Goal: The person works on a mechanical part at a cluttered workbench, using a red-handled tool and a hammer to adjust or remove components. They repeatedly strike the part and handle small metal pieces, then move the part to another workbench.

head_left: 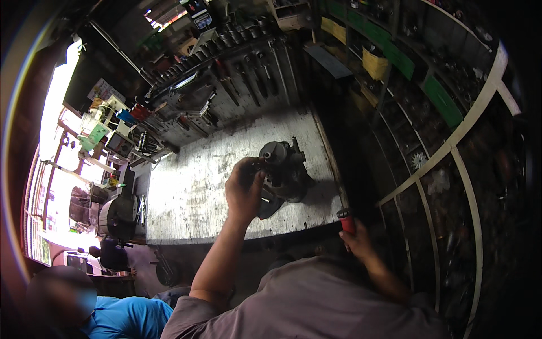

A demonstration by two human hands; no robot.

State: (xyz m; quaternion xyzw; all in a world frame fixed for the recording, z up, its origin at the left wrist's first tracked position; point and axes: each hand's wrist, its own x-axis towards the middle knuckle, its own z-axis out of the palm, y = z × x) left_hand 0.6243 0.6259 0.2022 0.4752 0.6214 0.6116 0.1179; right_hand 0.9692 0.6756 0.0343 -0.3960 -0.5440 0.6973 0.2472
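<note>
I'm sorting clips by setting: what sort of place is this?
Most likely a repair workshop: dark sockets in a row, hand tools hanging below them, and a dark metal assembly on a worn workbench.

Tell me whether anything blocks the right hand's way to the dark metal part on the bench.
Nothing visible stands between the right hand, which holds a red tool, and the dark metal part; only the edge of the bench crosses that line. The left hand is at the part's left side, outside that path.

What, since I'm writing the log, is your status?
Left hand at dark machine part on bench. Right hand gripping red tool. Nothing visibly in the way.
</note>
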